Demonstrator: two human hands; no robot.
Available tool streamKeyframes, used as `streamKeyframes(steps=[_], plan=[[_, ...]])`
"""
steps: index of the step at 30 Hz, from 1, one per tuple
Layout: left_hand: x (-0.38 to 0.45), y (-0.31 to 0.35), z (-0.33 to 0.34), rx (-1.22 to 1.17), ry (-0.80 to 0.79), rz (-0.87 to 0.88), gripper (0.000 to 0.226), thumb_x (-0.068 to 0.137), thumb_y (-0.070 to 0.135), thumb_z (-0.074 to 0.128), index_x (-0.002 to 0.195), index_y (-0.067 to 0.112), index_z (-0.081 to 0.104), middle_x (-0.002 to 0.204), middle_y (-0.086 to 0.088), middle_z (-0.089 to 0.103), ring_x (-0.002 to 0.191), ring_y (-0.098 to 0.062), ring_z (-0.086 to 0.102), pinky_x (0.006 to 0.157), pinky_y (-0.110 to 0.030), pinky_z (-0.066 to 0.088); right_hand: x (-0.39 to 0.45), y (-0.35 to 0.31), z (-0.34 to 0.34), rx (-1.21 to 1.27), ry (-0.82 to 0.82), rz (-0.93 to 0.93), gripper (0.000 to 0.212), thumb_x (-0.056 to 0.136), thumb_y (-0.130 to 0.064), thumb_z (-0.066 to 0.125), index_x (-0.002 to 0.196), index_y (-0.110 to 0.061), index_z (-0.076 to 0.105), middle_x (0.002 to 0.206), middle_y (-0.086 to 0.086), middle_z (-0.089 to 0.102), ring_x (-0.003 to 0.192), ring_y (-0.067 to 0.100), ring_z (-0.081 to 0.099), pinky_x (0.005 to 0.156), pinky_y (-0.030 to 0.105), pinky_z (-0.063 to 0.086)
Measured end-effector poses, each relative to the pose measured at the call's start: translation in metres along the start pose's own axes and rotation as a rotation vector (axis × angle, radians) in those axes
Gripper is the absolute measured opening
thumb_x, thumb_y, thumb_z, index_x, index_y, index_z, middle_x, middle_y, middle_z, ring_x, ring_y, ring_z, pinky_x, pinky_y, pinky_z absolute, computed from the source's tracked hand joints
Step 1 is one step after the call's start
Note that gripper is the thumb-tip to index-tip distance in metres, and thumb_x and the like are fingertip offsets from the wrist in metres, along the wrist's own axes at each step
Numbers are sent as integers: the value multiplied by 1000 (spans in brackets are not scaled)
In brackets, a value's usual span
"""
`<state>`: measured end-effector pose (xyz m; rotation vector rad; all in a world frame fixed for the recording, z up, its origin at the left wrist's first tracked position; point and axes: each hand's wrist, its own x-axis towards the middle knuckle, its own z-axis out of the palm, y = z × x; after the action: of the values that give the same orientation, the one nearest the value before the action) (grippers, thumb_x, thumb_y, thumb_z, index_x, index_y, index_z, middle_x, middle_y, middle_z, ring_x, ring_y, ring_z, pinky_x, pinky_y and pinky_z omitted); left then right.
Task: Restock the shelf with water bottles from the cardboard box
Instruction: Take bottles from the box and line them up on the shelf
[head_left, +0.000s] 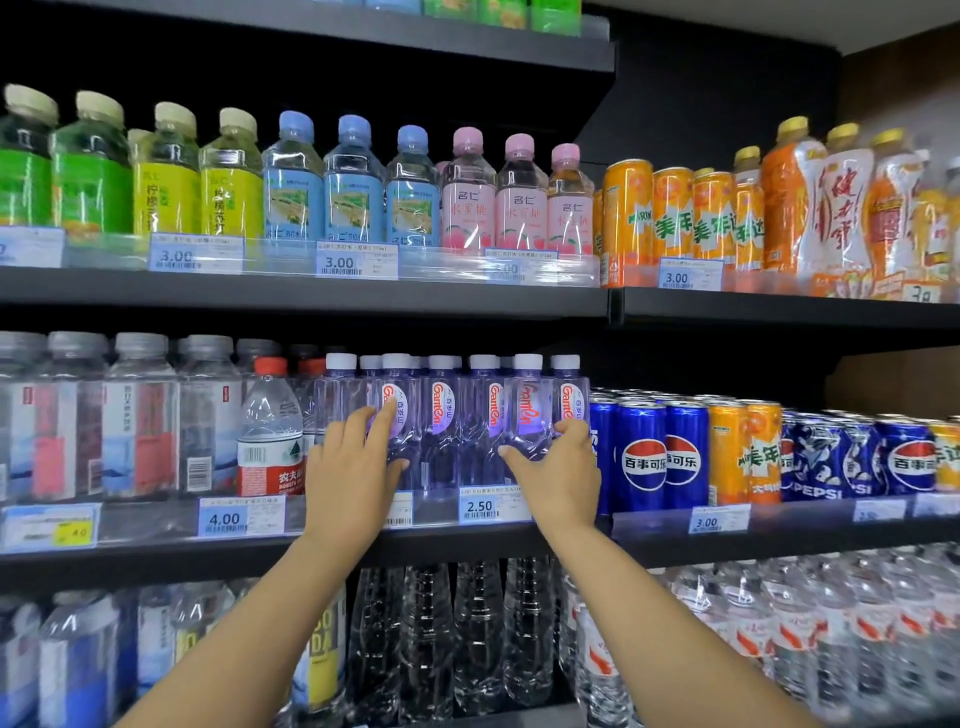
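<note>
Both bare hands reach up to the middle shelf (291, 558), where a row of purple-tinted water bottles (470, 426) with white caps stands at the front edge, near the centre of the view.

The left hand (350, 470) sits at the 9 o'clock end of that row. Its fingers lie fairly straight against the side of a bottle and its thumb points toward 3 o'clock across the front of the next one, so it presses rather than clasps.

The right hand (558, 470) sits at the 3 o'clock end. Its fingers curl round the last bottle of the row while the thumb stretches toward 9 o'clock over the neighbouring bottle.

A white price tag (488, 506) reading 2.50 hangs on the shelf lip just below the row, between the two wrists.

At 9 o'clock from the left hand stands a red-capped bottle (270, 431), touching or nearly touching the purple row. At 3 o'clock from the right hand, blue cola cans (641, 457) stand just beside the last bottle. Pink-capped bottles (519, 200) line the shelf above, at 12 o'clock.
</note>
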<state>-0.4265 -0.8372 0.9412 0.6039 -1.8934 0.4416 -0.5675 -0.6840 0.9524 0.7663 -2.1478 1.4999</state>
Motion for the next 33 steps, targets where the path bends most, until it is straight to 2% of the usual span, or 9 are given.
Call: streamKeyframes(steps=[3,5,8,12,15,20,26,30,33], plan=[[0,0,0,1,-12,-10,73,62,26,88,126,8,57,113,-14,63,90,-35,60,62,-39,50,-4,5,1,-1,-32,-26,68,83,-43,64,137,-12,37,135,8,50,122,26,48,103,44,40],[0,1,0,4,-18,-20,73,62,26,87,126,8,57,113,-13,63,91,-35,60,62,-39,50,-5,7,2,11,-40,-33,63,85,-40,63,137,-14,37,130,6,55,118,25,52,102,44,41],[0,1,0,-2,-26,-27,73,64,26,87,128,7,56,114,-13,63,92,-35,60,63,-40,50,-4,5,2,0,21,-23,68,81,-41,69,134,-14,36,123,4,59,112,23,57,104,42,37],[0,1,-1,0,-42,-34,73,65,26,86,129,7,55,116,-13,62,95,-35,60,66,-42,50,-6,-1,3,-23,-8,-10,64,86,-40,64,137,-15,34,133,6,51,114,27,54,103,42,35],[0,2,-1,-9,-60,-45,73,68,27,84,131,8,53,119,-13,61,98,-34,59,68,-42,50,-7,1,6,13,-17,-19,60,85,-35,62,134,-15,34,123,5,61,108,26,58,102,41,33],[0,3,-4,-1,-76,-55,73,67,27,84,131,8,54,118,-12,62,97,-34,59,67,-41,50,1,2,9,-54,28,19,68,83,-35,68,138,-14,33,136,6,49,124,24,47,107,44,28],[1,9,-7,-8,-133,-113,69,75,29,78,134,7,49,127,-11,58,107,-33,56,74,-41,48,-5,1,18,-208,133,-17,70,82,-43,67,137,-17,33,131,8,48,123,26,43,103,42,33],[2,13,-13,-25,-172,-115,68,85,31,68,142,10,39,139,-8,49,119,-29,48,86,-39,45,-8,0,21,-192,144,-8,72,82,-42,69,138,-16,33,135,8,46,126,26,41,104,43,32],[2,10,-19,-67,-204,-96,64,88,27,64,143,12,36,135,-7,49,119,-28,46,89,-37,43,-9,3,16,-120,108,-18,74,79,-42,71,138,-15,34,137,7,45,129,26,39,107,44,30]])
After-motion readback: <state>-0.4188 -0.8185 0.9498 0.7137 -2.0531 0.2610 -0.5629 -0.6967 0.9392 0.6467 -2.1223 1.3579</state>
